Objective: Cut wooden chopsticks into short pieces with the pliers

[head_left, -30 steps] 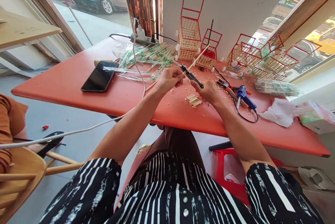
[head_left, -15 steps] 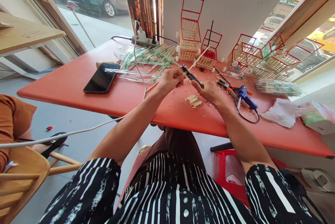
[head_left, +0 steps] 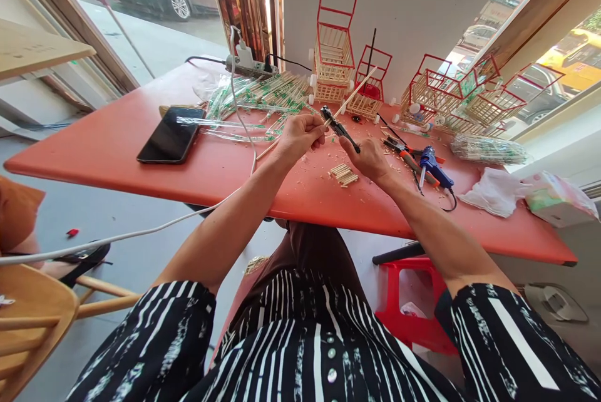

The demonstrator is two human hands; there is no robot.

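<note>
My left hand (head_left: 303, 134) pinches a thin wooden stick (head_left: 353, 96) between thumb and fingertips. The stick slants up and to the right, past the jaws of black pliers (head_left: 339, 128). Wrapped round the plier handles is my right hand (head_left: 369, 156), its thumb lying along them. Whether the jaws press on the stick is too small to tell. Just below the hands lies a small pile of short cut sticks (head_left: 344, 175) on the red table (head_left: 225, 170). Wood chips are scattered around the pile.
Behind my left hand lie wrapped chopsticks (head_left: 272, 92) and a phone (head_left: 169, 135). Small stick-built carts (head_left: 333, 54) stand along the back. To the right are a blue glue gun (head_left: 436, 167), other pliers (head_left: 404, 153) and tissues (head_left: 493, 192). A white cable (head_left: 188, 220) crosses the table's front edge.
The whole view has shifted a little to the right. Both hands keep nearly the same pose on the stick and the pliers.
</note>
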